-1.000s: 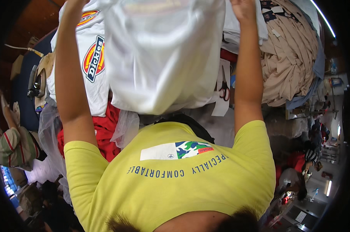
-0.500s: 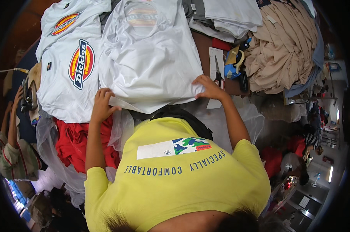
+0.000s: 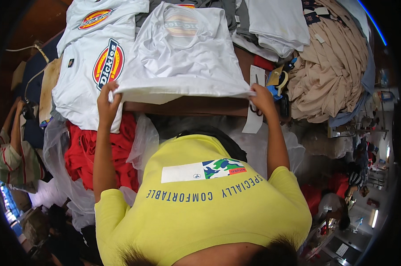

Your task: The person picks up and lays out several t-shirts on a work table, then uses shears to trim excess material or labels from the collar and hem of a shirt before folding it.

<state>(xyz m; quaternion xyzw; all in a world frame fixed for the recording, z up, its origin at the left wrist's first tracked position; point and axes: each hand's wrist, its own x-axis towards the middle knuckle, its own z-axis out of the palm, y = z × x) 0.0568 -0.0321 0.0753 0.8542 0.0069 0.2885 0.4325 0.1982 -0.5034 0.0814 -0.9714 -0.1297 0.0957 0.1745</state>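
A white T-shirt [image 3: 187, 66] is spread over the brown table [image 3: 200, 106], its print showing faintly through the cloth at the far end. My left hand [image 3: 107, 103] pinches the left corner of its near hem, and my right hand [image 3: 263, 98] pinches the right corner. Between them the hem is stretched nearly straight and raised off the tabletop. Left of it lies another white T-shirt [image 3: 78, 99] with a red, yellow and blue printed badge; my left hand is in front of its near edge. Scissors on a white card strip [image 3: 252, 122] are partly hidden by my right hand.
A blue tape dispenser [image 3: 275, 88] sits right of the card, beside a large heap of beige cloth [image 3: 333, 66]. Folded white garments [image 3: 278, 24] lie at the back. Red cloth [image 3: 98, 155] and clear plastic [image 3: 58, 150] hang near-left. A co-worker's arm [image 3: 15, 128] is at far left.
Both hands have moved away from me with the T-shirt's hem, lifting it and pulling it taut. More brown tabletop shows below it. The co-worker's arms at far left have shifted slightly.
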